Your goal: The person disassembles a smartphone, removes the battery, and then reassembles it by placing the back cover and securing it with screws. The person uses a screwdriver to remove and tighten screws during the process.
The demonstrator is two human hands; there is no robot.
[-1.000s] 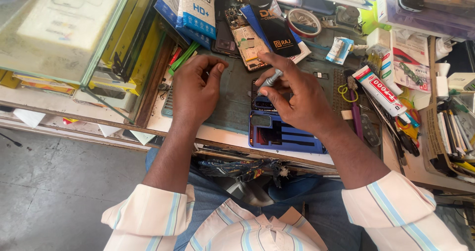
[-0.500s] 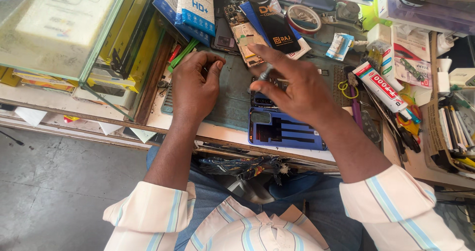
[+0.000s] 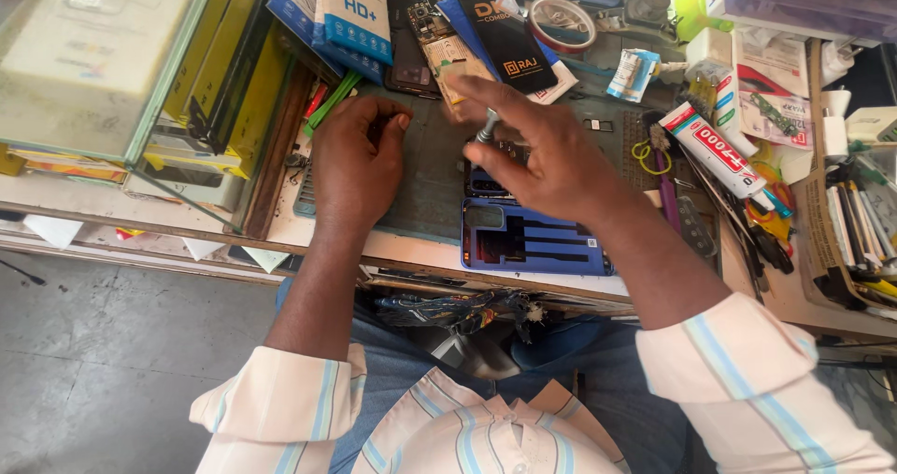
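My right hand holds a small silver screwdriver upright between thumb and fingers, above the top end of an opened phone. A blue phone back cover lies just in front of it at the near edge of the grey work mat. My left hand rests on the mat's left part with its fingers curled around something small and dark; I cannot tell what it is.
A glass case stands at the left with yellow and blue boxes behind it. Phone parts, a tape roll, a glue tube and several tools crowd the bench at the back and right.
My right hand has lifted the screwdriver and shifted up and left over the phone, with its fingers spread. My left hand stays on the mat.
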